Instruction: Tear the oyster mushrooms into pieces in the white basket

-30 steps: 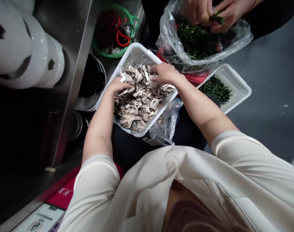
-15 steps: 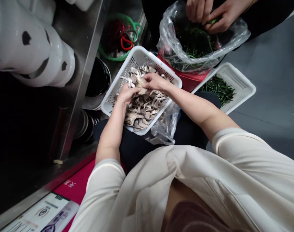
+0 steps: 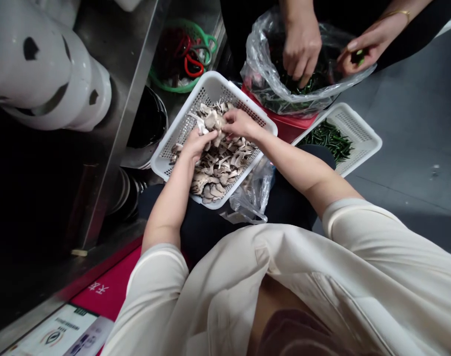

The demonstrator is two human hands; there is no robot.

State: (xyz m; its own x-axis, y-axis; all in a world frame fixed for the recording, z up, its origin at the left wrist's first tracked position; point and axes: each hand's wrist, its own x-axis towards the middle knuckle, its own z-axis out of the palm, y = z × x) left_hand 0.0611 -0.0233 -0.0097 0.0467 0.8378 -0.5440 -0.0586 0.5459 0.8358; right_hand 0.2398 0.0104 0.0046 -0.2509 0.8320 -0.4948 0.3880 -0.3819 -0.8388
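The white perforated basket (image 3: pixel 196 106) rests on the person's lap, tilted, and holds a pile of torn grey mushroom pieces (image 3: pixel 218 168). Beside it, to the right, a second white basket (image 3: pixel 359 136) holds green peppers (image 3: pixel 327 138). Beyond, a co-worker's hand (image 3: pixel 301 47) reaches into a clear plastic bag (image 3: pixel 262 74). The left hand (image 3: pixel 198 143) and right hand (image 3: pixel 238 123) meet above the pile, each grip pinching one mushroom cluster (image 3: pixel 210 121) between them.

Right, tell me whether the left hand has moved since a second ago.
Yes. The left hand went from the basket's near-left rim toward its middle, meeting the right hand.
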